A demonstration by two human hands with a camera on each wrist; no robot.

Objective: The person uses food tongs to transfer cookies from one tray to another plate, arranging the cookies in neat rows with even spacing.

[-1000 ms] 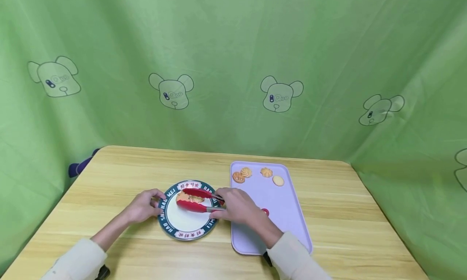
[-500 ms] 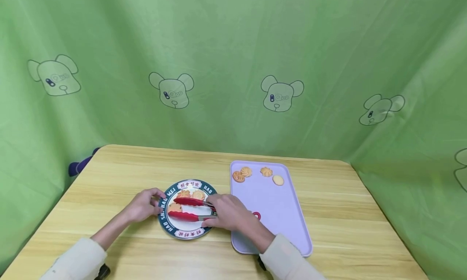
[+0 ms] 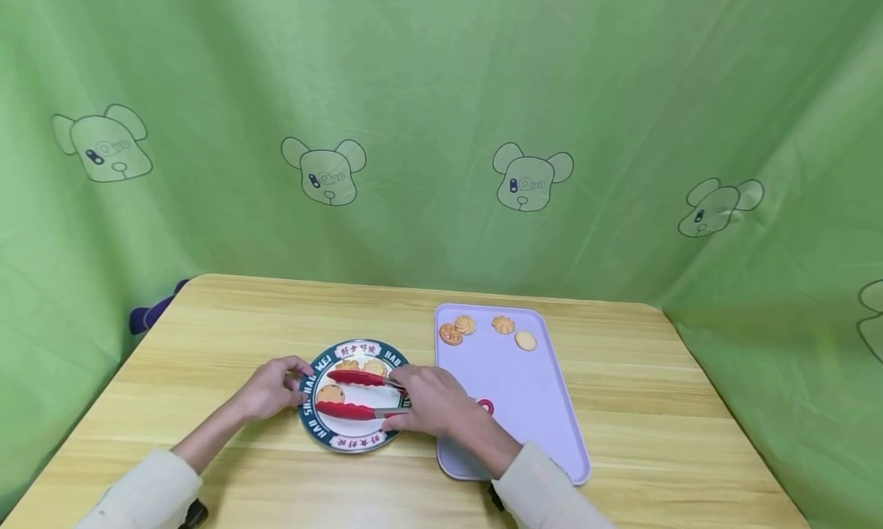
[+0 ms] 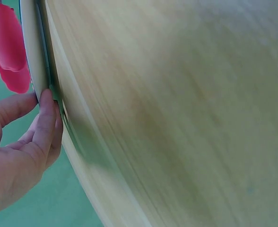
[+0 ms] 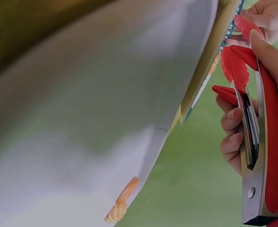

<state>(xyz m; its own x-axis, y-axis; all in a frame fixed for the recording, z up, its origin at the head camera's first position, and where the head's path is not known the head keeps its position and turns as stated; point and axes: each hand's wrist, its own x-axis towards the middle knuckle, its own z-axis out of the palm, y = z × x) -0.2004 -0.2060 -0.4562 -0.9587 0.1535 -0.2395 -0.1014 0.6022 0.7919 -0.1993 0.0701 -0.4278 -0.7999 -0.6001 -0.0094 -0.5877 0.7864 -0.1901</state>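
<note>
My left hand [image 3: 272, 389] pinches the left rim of a round plate [image 3: 355, 442] with a dark green, lettered border; thumb and fingers meet on that rim in the left wrist view. In my right hand [image 3: 434, 400] I grip red-tipped metal tongs [image 5: 266, 142], low over the plate with their arms spread apart. A round cookie with dark specks [image 3: 329, 393] lies on the plate's left side, near the tong tips. Two more cookies, a ridged one [image 3: 347, 366] and a pale swirled one [image 3: 375, 367], sit towards the plate's far side, partly covered by the upper tong arm.
To the plate's right lies a lilac tray [image 3: 531, 414]. At its far end are a pretzel-shaped cookie [image 3: 451, 334], a swirled cookie [image 3: 465, 325], a flower-shaped cookie [image 3: 503, 325] and a plain oval one [image 3: 526, 340]. A green curtain [image 3: 428, 69] hangs behind the wooden table [image 3: 655, 406].
The tongs in my right hand have moved left and nearer to me. Their arms have come off the speckled cookie, which now rests on the plate's left side. The left hand stays put.
</note>
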